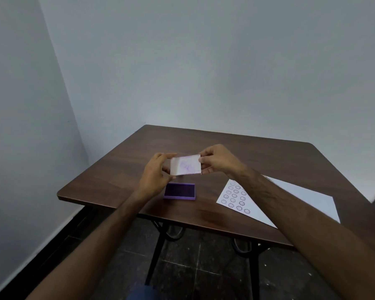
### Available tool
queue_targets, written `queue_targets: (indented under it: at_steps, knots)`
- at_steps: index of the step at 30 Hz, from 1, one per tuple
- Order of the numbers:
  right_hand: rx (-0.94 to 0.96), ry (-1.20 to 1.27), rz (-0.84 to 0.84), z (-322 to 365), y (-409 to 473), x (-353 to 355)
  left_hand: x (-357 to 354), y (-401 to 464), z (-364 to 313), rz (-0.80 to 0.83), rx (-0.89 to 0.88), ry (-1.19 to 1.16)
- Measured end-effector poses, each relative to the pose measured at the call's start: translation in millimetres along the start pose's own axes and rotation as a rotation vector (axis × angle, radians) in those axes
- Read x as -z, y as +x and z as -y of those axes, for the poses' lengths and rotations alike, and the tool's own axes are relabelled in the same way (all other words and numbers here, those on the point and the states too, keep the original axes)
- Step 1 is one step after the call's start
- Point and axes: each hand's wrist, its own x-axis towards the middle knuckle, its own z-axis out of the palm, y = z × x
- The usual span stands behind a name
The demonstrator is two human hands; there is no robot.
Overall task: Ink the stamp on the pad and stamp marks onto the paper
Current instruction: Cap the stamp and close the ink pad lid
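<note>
Both hands hold a white rectangular lid with purple ink smears, raised above the table. My left hand grips its left end and my right hand pinches its right end. Directly below lies the open purple ink pad, its dark inked surface facing up. A white sheet of paper lies to the right, with several round purple stamp marks in rows at its left end; my right forearm crosses over it. No stamp shows in view.
The dark wooden table stands in a corner against pale walls, on black metal legs. Its near edge runs under my forearms. Dark tiled floor lies below.
</note>
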Motion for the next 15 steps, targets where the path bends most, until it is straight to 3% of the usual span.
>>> queue_targets:
  at_steps: [4, 8, 15]
  knots:
    - [0.008, 0.097, 0.006, -10, -7, 4, 0, 1, -2, -0.022, -0.043, -0.027]
    - [0.035, 0.116, -0.038, -23, -9, -3, 3, 1, 3, -0.146, -0.052, -0.058]
    - [0.108, 0.134, -0.046, -37, -9, -22, 1, -7, 18, -0.154, 0.121, -0.113]
